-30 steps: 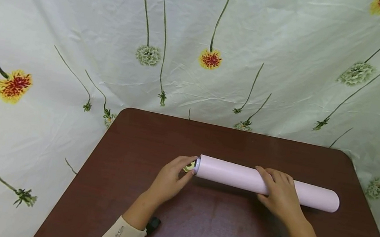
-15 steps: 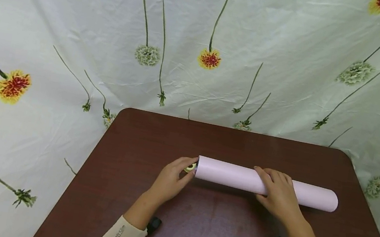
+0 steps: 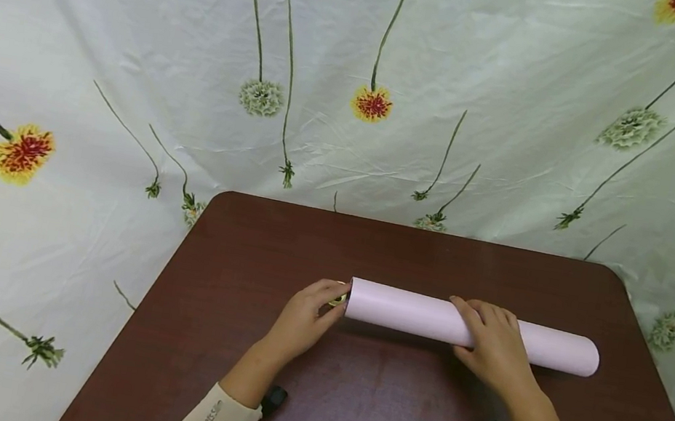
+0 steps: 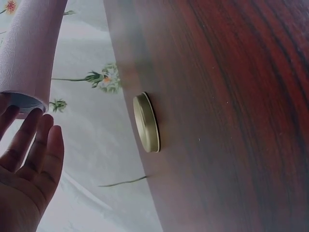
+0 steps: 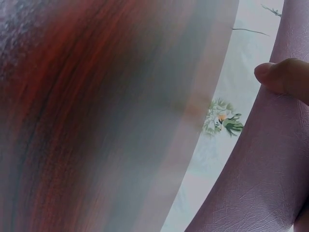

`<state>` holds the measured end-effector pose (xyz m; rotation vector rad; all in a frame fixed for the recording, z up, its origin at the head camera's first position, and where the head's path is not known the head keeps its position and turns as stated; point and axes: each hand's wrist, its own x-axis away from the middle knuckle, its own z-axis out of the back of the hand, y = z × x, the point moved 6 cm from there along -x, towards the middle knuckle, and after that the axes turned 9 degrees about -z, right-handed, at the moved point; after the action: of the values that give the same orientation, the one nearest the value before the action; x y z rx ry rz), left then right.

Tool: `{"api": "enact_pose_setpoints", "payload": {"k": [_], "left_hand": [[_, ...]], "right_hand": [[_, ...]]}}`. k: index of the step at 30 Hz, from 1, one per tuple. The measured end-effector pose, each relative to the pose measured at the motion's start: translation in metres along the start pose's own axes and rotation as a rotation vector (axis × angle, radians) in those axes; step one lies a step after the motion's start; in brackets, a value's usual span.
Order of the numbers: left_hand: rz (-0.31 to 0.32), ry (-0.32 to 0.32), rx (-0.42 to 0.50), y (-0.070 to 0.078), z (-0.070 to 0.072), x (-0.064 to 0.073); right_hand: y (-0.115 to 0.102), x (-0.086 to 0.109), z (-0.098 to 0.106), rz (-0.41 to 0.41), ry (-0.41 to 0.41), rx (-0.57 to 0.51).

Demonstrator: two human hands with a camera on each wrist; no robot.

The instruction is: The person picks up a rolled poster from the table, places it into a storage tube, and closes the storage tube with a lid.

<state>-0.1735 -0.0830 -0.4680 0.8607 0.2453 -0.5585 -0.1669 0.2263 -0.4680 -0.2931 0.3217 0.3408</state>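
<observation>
A long pale pink cardboard tube (image 3: 401, 309) lies crosswise above the table, its left end open. My right hand (image 3: 492, 342) grips it right of its middle, thumb on the near side and fingers over the top. In the right wrist view, a thumb (image 5: 280, 79) presses along the tube's textured side. My left hand (image 3: 304, 316) is at the open end, its fingertips right at the rim. The left wrist view shows these fingers (image 4: 36, 154) nearly straight against the mouth, where a greyish inside shows. A round gold lid (image 4: 147, 123) lies on the table beyond the left hand.
The dark reddish-brown table (image 3: 280, 238) has rounded far corners. Behind and beside it hangs a pale cloth (image 3: 208, 21) printed with flowers. Dark straps (image 3: 274, 399) sit at both wrists, next to cream sleeves (image 3: 214, 419).
A pale inner edge stuck out of the tube's left end a second ago and is now out of sight inside. The tube has shifted very slightly left; both hands keep their places.
</observation>
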Motion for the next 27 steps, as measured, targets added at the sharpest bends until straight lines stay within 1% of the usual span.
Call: {"api": "enact_pose_setpoints", "payload": {"k": [9, 18, 22, 27], "left_hand": [[-0.012, -0.017, -0.023, 0.0013, -0.0011, -0.0004], [-0.031, -0.006, -0.035, 0.0023, 0.0003, -0.0002], [-0.019, 0.018, -0.011, -0.0013, 0.0027, -0.0001], [0.029, 0.053, 0.032, -0.0065, 0.0056, -0.0007]], "right_hand": [[-0.0004, -0.0003, -0.0012, 0.000, -0.010, 0.003], [0.0002, 0.0007, -0.0032, 0.008, -0.004, -0.001], [0.0037, 0.0017, -0.0034, -0.007, 0.001, -0.015], [0.0082, 0.0045, -0.0021, -0.020, 0.012, -0.032]]}}
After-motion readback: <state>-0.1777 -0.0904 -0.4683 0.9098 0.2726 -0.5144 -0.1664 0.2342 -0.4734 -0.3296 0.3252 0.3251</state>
